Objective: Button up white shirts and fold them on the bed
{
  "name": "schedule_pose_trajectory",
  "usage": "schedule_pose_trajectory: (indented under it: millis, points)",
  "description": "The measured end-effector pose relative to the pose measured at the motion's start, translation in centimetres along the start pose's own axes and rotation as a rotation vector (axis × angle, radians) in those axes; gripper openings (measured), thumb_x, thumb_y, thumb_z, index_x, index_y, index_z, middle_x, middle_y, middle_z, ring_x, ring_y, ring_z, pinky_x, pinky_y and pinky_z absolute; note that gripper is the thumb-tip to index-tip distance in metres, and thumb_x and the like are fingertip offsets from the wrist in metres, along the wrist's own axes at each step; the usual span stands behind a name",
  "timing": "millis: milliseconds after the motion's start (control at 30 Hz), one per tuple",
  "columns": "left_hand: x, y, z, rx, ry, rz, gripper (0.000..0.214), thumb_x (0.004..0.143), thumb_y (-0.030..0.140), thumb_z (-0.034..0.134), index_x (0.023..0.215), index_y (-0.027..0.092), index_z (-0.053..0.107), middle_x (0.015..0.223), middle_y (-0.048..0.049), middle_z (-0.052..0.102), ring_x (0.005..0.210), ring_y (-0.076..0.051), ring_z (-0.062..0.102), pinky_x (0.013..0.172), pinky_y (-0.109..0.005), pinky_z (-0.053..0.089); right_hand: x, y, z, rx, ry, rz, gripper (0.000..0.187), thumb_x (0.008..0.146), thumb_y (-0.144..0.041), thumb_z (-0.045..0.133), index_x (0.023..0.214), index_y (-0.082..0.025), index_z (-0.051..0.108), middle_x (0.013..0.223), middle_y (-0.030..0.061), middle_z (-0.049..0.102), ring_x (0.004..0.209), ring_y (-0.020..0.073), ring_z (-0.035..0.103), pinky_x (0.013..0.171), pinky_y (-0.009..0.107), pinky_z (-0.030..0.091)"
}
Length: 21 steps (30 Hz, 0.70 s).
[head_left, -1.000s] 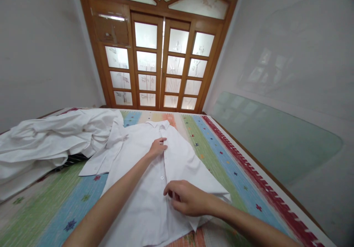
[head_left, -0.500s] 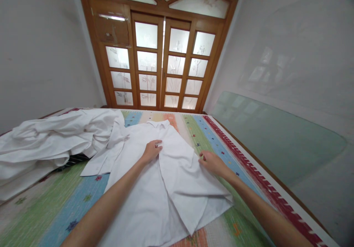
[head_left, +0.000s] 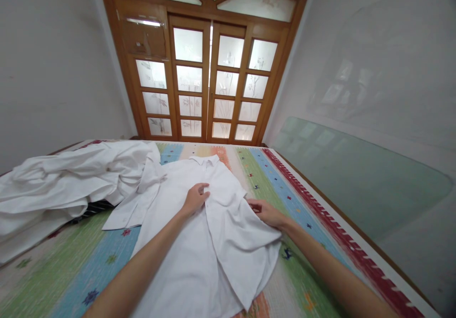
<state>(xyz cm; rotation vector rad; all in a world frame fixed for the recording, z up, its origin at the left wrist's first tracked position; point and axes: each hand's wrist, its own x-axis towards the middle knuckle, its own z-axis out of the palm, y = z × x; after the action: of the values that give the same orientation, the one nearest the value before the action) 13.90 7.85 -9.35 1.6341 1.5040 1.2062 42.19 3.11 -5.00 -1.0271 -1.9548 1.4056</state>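
Observation:
A white collared shirt (head_left: 178, 256) lies spread on the striped bedspread, its collar at the far end and its hem towards me. My left hand (head_left: 195, 198) is at the front placket below the collar, thumb and finger curled at the cloth with a small gap showing between them. At the shirt's right side, my right hand (head_left: 266, 212) has its fingers bent around the side edge, partly hidden by the fabric. Loose folds run between the two hands. The shirt's left sleeve (head_left: 124, 213) stretches out to the left, cuff on the bedspread.
Crumpled white clothing (head_left: 71, 175) is heaped on the left, with a dark striped piece (head_left: 96, 207) partly under it. The bedspread (head_left: 81, 256) has coloured stripes. A pale green panel (head_left: 342, 175) lines the right wall; wooden glazed doors (head_left: 208, 80) stand beyond.
My right hand has shifted slightly left, drawing the shirt's right side inward with it. The lower right corner of the cloth has moved left, and more folds show. My left hand stays nearly in place.

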Motion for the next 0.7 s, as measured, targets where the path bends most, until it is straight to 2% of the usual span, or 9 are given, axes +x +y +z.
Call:
schedule_pose_trajectory:
  millis: [67,133,200,267,367,467,533,600,700]
  points:
    - [-0.3,-0.1,0.1,0.097,0.048,0.075,0.032,0.073,0.017,0.058,0.103,0.016,0.069,0.102,-0.0060,0.069,0.073,-0.014,0.063,0.080,-0.031,0.052,0.8,-0.3,0.6,-0.087,0.006,-0.106,0.038,0.072,-0.038,0.069,0.104,-0.018,0.071,0.118,0.0103,0.063,0.105,0.0240,0.059,0.087,0.035,0.048]
    - [-0.6,0.0,0.3,0.217,0.079,0.165,0.026,0.075,0.015,0.057,0.097,0.017,0.070,0.111,-0.0081,0.065,0.076,-0.015,0.062,0.082,-0.034,0.053,1.7,-0.3,1.2,-0.170,0.004,-0.194,0.035,0.078,-0.038,0.064,0.106,-0.019,0.070,0.124,0.0107,0.059,0.110,0.0231,0.056,0.089,0.034,0.047]
    - [-1.0,0.1,0.3,0.347,0.102,0.252,0.021,0.076,0.014,0.057,0.092,0.017,0.070,0.120,-0.0102,0.061,0.091,-0.020,0.061,0.091,-0.038,0.050,2.6,0.0,1.7,-0.295,0.051,-0.255,0.029,0.084,-0.035,0.057,0.104,-0.020,0.070,0.118,0.0104,0.061,0.107,0.0217,0.057,0.090,0.034,0.046]
    - [-1.4,0.3,0.4,0.483,0.118,0.317,0.018,0.078,0.015,0.057,0.090,0.017,0.070,0.125,-0.0114,0.059,0.106,-0.025,0.056,0.097,-0.043,0.047,3.6,0.6,2.1,-0.463,0.177,-0.263,0.023,0.086,-0.029,0.054,0.100,-0.019,0.069,0.106,0.0097,0.065,0.098,0.0215,0.058,0.088,0.035,0.045]
    - [-1.9,0.5,0.4,0.646,0.079,0.371,0.019,0.083,0.016,0.053,0.093,0.017,0.069,0.131,-0.0120,0.057,0.117,-0.028,0.051,0.099,-0.046,0.045,5.0,1.8,2.1,-0.714,0.389,-0.145,0.016,0.083,-0.020,0.054,0.094,-0.018,0.066,0.096,0.0102,0.067,0.091,0.0234,0.058,0.084,0.035,0.044]
    - [-2.2,0.4,0.5,0.729,0.024,0.389,0.022,0.086,0.019,0.050,0.100,0.017,0.067,0.132,-0.0123,0.058,0.122,-0.029,0.049,0.101,-0.046,0.043,6.2,2.3,1.5,-0.944,0.556,0.063,0.015,0.083,-0.013,0.051,0.090,-0.017,0.063,0.098,0.0126,0.065,0.095,0.0245,0.057,0.084,0.033,0.042]
    - [-2.3,0.1,0.5,0.748,0.014,0.387,0.024,0.088,0.021,0.050,0.106,0.018,0.065,0.133,-0.0124,0.057,0.124,-0.028,0.049,0.103,-0.046,0.041,6.8,2.1,0.9,-1.023,0.647,0.173,0.014,0.084,-0.014,0.050,0.093,-0.016,0.061,0.100,0.0137,0.064,0.097,0.0242,0.057,0.082,0.031,0.041]
    - [-2.3,-0.2,0.5,0.747,0.011,0.384,0.026,0.089,0.024,0.049,0.111,0.019,0.062,0.134,-0.0124,0.056,0.125,-0.027,0.050,0.105,-0.046,0.040,7.1,1.7,0.5,-1.004,0.660,0.258,0.017,0.085,-0.020,0.053,0.100,-0.014,0.058,0.101,0.0141,0.064,0.095,0.0241,0.059,0.076,0.029,0.041]
    - [-2.4,-0.4,0.4,0.729,-0.002,0.390,0.028,0.090,0.025,0.048,0.114,0.018,0.060,0.136,-0.0134,0.055,0.126,-0.026,0.050,0.106,-0.044,0.040,7.5,1.5,0.1,-0.933,0.614,0.367,0.029,0.086,-0.030,0.055,0.109,-0.012,0.055,0.100,0.0149,0.066,0.088,0.0244,0.062,0.068,0.028,0.039]
